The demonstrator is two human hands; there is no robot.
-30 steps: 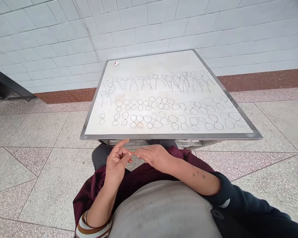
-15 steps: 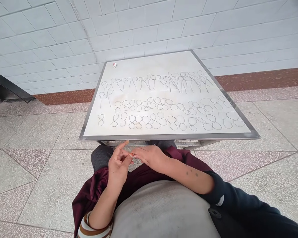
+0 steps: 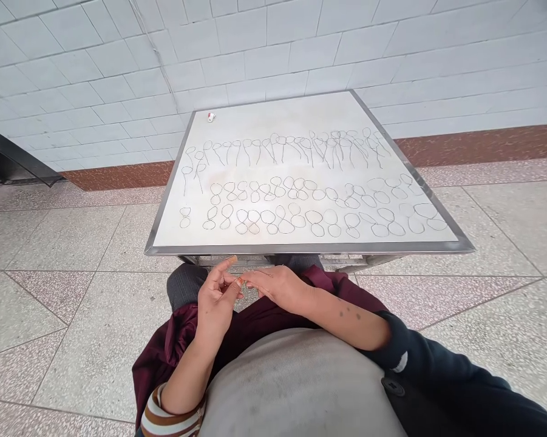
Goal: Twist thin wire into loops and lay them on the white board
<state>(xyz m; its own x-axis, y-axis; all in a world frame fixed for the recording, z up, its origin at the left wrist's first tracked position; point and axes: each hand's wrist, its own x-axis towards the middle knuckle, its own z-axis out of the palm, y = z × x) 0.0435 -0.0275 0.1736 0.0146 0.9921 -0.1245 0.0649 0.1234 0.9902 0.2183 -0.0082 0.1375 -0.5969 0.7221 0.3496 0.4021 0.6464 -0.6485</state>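
Note:
My left hand (image 3: 217, 298) and my right hand (image 3: 277, 286) meet at their fingertips over my lap, just off the table's near edge. Thumb and forefinger of my left hand are pinched, with its other fingers partly raised. My right hand's fingers are pressed together, pointing at the left fingertips. Whatever is between them is too small to make out. On the white table (image 3: 277, 112) lie thin wire pieces: single loops with tails (image 3: 282, 141) in a back row, and figure-eight double loops (image 3: 268, 220) in two front rows.
A small red-and-white object (image 3: 210, 117) sits at the table's back left corner. A metal rim (image 3: 309, 248) edges the table. Behind it stands a white tiled wall (image 3: 277, 54). A dark-framed opening (image 3: 13, 158) is at the far left.
Both hands stay at nearly the same place, fingertips still together, with a slight shift of the fingers. The view has moved slightly.

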